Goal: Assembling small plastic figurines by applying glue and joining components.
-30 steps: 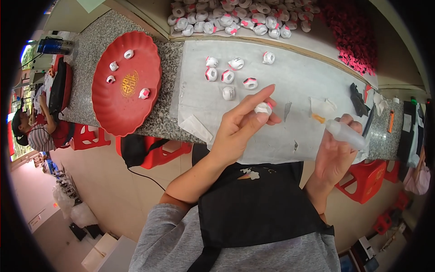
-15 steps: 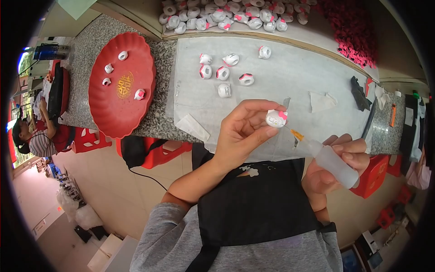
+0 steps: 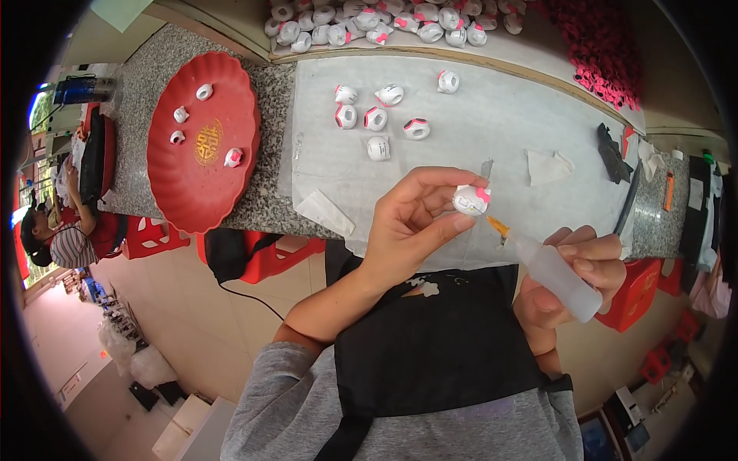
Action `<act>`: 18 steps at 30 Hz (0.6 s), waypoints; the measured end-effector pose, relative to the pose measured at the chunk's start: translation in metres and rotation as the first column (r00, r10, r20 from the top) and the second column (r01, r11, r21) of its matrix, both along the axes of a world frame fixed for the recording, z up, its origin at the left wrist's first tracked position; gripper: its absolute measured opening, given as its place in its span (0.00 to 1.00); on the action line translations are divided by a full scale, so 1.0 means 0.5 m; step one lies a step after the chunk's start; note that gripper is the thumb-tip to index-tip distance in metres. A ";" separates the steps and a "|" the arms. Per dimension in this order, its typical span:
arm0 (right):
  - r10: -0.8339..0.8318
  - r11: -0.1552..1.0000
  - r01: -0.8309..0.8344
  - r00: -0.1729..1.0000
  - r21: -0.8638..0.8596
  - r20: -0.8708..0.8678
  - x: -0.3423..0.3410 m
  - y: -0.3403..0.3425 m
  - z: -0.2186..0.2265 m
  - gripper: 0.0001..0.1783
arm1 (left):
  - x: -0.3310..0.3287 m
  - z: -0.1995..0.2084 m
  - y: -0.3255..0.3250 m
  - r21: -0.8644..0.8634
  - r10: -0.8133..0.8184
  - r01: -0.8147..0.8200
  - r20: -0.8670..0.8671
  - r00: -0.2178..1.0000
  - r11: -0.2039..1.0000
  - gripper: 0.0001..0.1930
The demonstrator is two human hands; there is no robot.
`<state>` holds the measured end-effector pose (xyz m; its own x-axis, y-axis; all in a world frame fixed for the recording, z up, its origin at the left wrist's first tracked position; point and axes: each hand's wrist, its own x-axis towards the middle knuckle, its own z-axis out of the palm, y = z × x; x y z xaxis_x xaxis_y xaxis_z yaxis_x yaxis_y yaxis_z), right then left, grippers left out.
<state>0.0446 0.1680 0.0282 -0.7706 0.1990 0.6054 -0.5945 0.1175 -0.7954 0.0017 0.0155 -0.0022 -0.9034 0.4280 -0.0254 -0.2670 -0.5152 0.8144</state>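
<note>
Pinches white piece (image 3: 466,201) in left hand (image 3: 400,228), grips bottle (image 3: 563,283) in right hand (image 3: 598,260) — now holds orange nozzle (image 3: 498,226) nearer the piece than a second ago — seemingly in working position.

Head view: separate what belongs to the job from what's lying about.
Seemingly in use:
pink-trimmed white piece, in left hand
orange-tipped bottle, in right hand
similar pieces on the sheet

Seemingly lying about:
crumpled white scrap
black scrap
orange stick

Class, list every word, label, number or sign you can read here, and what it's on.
Red tray: gold character-like emblem; I won't copy it out.
White pieces on the sheet: dark marks, too small to read.
Held white piece: fine markings, no readable words.
Bottle: no lettering visible.
</note>
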 end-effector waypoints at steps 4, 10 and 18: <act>-0.002 1.000 0.002 1.000 -0.016 0.000 -0.001 -0.004 0.002 0.26 | 0.001 0.005 -0.001 -0.004 0.003 -0.003 0.014 1.000 1.000 0.17; 0.013 1.000 -0.013 1.000 0.014 0.009 0.002 0.000 0.007 0.25 | 0.000 0.004 -0.002 -0.019 0.017 -0.016 0.015 1.000 1.000 0.17; -0.011 0.998 0.010 1.000 0.064 0.024 0.004 0.002 0.009 0.24 | 0.002 0.001 0.002 -0.008 -0.006 0.006 0.000 1.000 1.000 0.17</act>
